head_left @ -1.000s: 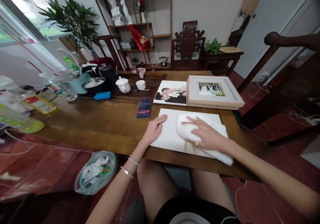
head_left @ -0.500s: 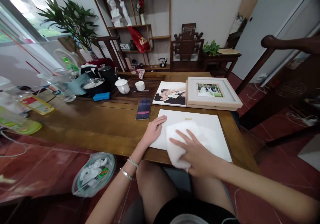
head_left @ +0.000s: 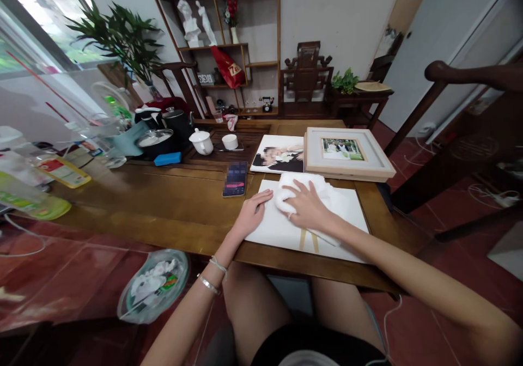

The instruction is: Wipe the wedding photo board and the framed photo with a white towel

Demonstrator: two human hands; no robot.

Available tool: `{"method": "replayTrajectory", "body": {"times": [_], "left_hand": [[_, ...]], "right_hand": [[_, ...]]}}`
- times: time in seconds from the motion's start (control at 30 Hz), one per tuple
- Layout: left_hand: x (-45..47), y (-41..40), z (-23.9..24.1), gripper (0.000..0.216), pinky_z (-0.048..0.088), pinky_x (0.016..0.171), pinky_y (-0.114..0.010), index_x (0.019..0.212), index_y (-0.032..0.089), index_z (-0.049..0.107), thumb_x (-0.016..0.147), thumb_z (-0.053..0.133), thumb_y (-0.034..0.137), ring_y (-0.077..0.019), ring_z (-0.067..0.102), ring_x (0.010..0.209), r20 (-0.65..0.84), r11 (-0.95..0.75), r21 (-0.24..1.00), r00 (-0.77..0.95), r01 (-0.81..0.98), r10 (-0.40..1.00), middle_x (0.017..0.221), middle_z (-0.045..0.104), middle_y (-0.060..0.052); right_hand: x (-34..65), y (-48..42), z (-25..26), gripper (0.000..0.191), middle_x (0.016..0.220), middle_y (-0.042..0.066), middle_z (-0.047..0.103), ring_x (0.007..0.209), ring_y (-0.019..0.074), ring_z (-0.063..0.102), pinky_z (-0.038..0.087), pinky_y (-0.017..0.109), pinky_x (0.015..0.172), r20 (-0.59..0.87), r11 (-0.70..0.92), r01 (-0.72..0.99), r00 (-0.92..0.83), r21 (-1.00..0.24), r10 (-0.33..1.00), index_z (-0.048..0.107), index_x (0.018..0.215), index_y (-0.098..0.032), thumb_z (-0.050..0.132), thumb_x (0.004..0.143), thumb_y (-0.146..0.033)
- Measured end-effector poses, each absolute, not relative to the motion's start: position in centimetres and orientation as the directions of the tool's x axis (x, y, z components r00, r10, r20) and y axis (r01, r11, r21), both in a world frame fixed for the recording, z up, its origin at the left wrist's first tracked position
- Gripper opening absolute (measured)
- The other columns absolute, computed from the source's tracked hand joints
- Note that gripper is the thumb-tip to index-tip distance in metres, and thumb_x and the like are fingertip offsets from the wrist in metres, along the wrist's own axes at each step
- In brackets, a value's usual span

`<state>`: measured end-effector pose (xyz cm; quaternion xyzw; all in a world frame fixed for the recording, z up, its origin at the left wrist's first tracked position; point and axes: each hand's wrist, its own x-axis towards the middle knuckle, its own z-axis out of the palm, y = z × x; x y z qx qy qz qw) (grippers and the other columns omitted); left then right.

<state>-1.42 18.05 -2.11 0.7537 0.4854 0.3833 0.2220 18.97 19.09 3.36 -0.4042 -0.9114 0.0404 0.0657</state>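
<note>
A white board (head_left: 273, 227) lies flat near the table's front edge, with two tan strips (head_left: 303, 241) showing on its lower part. My left hand (head_left: 250, 212) rests on the board's left side, fingers stretched out. On the upper middle of the board sits a bunched white towel (head_left: 286, 181). My right hand (head_left: 307, 205) grips it from above, fingers spread over the cloth, with part of the towel trailing out under the forearm. The towel hides much of the board's middle.
Behind the board lie a photo print (head_left: 278, 156) and a framed photo (head_left: 350, 151). A phone (head_left: 235, 179) is left of them. Farther left stand a lidded white cup (head_left: 201, 141), a blue sponge-like block (head_left: 168, 159) and bottles (head_left: 61, 171). A lined bin (head_left: 154, 285) is below the table.
My right hand has pushed the towel away from me, toward the board's far edge, uncovering the tan strips near the front. My left hand stays in place.
</note>
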Motion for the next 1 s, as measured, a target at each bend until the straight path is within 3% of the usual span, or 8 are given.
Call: {"method": "replayTrajectory", "body": {"times": [0.17, 0.3, 0.47, 0.57, 0.7, 1.0], "left_hand": [[-1.5, 17.9, -1.8, 0.041, 0.039, 0.11, -0.04, 0.112, 0.014, 0.068, 0.082, 0.04, 0.009, -0.0208, 0.053, 0.125, 0.348, -0.418, 0.708, 0.234, 0.569, 0.908, 0.127, 0.062, -0.009], [-1.6, 17.8, -1.7, 0.042, 0.037, 0.111, -0.04, 0.116, 0.016, 0.066, 0.084, 0.039, 0.009, -0.0191, 0.052, 0.126, 0.356, -0.441, 0.715, 0.26, 0.543, 0.898, 0.127, 0.062, -0.007], [-1.5, 17.9, -2.0, 0.042, 0.037, 0.111, -0.041, 0.113, 0.015, 0.067, 0.082, 0.04, 0.008, -0.0195, 0.053, 0.125, 0.359, -0.426, 0.703, 0.233, 0.57, 0.904, 0.127, 0.063, -0.008], [-1.4, 18.0, -2.1, 0.044, 0.036, 0.112, -0.04, 0.113, 0.016, 0.068, 0.081, 0.038, 0.006, -0.0187, 0.052, 0.126, 0.36, -0.43, 0.701, 0.238, 0.568, 0.902, 0.126, 0.063, -0.007], [-1.5, 18.0, -1.9, 0.041, 0.039, 0.11, -0.04, 0.113, 0.017, 0.068, 0.082, 0.042, 0.009, -0.0206, 0.053, 0.124, 0.353, -0.426, 0.716, 0.239, 0.554, 0.904, 0.126, 0.063, -0.007], [-1.6, 17.8, -1.7, 0.042, 0.037, 0.111, -0.043, 0.116, 0.017, 0.066, 0.084, 0.04, 0.01, -0.0203, 0.052, 0.126, 0.354, -0.438, 0.728, 0.257, 0.527, 0.899, 0.127, 0.062, -0.006]], "right_hand": [[17.3, 12.6, 3.2, 0.036, 0.148, 0.012, 0.035, 0.135, 0.0452, 0.018, 0.008, 0.071, 0.103, 0.007, 0.772, 0.63, -0.774, -0.089, 0.633, 0.069, 0.108, -0.023, 0.063, 0.074, -0.035], [17.3, 9.4, 3.5, 0.033, 0.149, 0.011, 0.034, 0.135, 0.0467, 0.017, 0.011, 0.073, 0.101, -0.004, 0.819, 0.559, -0.826, -0.129, 0.564, 0.071, 0.101, -0.023, 0.062, 0.074, -0.04], [17.6, 13.8, 4.0, 0.037, 0.146, 0.007, 0.041, 0.134, 0.0392, 0.025, 0.018, 0.067, 0.104, -0.029, 0.711, 0.7, -0.714, -0.066, 0.7, 0.066, 0.112, -0.026, 0.058, 0.077, -0.035], [17.1, 17.2, 4.1, 0.042, 0.145, 0.011, 0.041, 0.132, 0.0419, 0.026, 0.019, 0.07, 0.101, 0.0, 0.626, 0.78, -0.626, 0.001, 0.78, 0.062, 0.12, -0.023, 0.054, 0.08, -0.032], [15.7, 17.0, 3.9, 0.044, 0.144, 0.016, 0.041, 0.13, 0.0481, 0.026, 0.016, 0.072, 0.1, -0.005, 0.616, 0.788, -0.616, 0.028, 0.788, 0.063, 0.119, -0.017, 0.056, 0.079, -0.033], [16.5, 7.9, 4.1, 0.035, 0.148, 0.016, 0.033, 0.132, 0.0521, 0.02, 0.012, 0.075, 0.1, -0.081, 0.859, 0.512, -0.858, -0.035, 0.508, 0.072, 0.103, -0.02, 0.063, 0.076, -0.041]]}}
